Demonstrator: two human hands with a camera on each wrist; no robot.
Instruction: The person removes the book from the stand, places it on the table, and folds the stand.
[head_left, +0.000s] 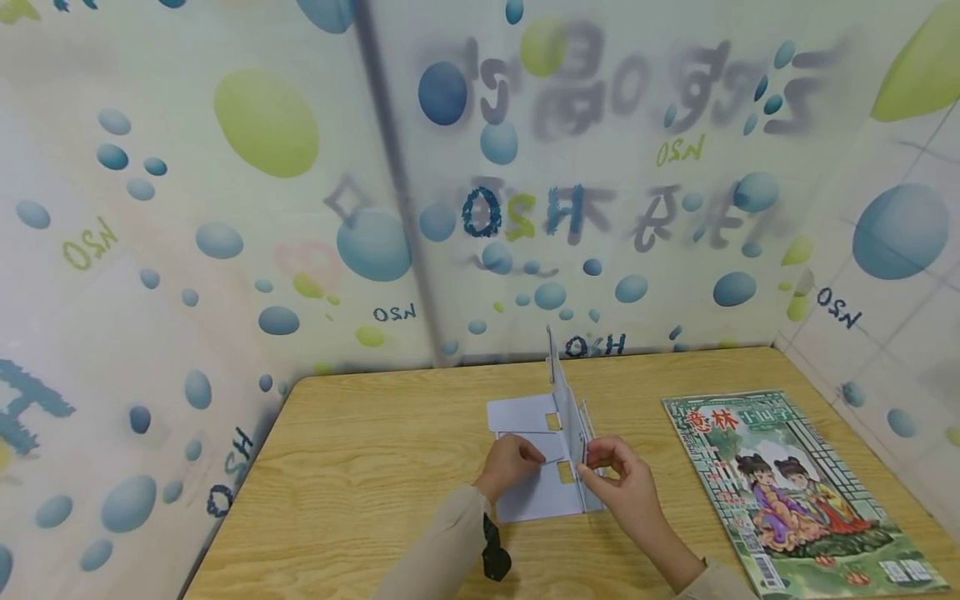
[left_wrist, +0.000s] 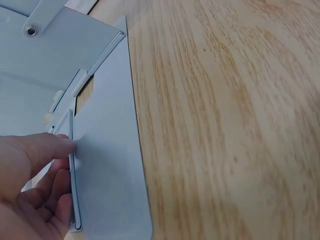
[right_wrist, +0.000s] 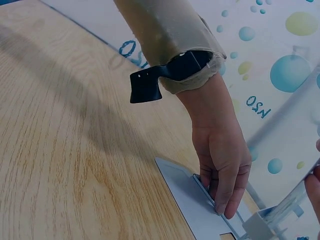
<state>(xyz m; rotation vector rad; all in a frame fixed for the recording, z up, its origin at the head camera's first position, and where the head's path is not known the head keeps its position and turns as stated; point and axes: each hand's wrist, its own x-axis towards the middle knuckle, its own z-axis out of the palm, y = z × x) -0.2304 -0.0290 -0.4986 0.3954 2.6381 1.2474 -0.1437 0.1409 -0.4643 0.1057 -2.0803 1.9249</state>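
Observation:
A white metal stand [head_left: 536, 497] lies on the table with its flat plate down and a thin panel [head_left: 567, 412] standing up from it. My left hand [head_left: 510, 465] reaches over the plate. In the left wrist view its thumb and curled fingers pinch a thin raised strip [left_wrist: 74, 185] along the plate, and the right wrist view shows this left hand [right_wrist: 222, 162] from the side. With thumb and fingers, my right hand [head_left: 626, 482] pinches the upright part from its right side. A riveted arm [left_wrist: 42, 20] shows on the panel in the left wrist view.
On the right of the wooden table [head_left: 360, 467] lies a magazine [head_left: 806, 492] with a colourful cover. A black camera strap [head_left: 494, 552] is at my left wrist. Behind the table hangs a white curtain [head_left: 315, 250] printed with blue and green dots.

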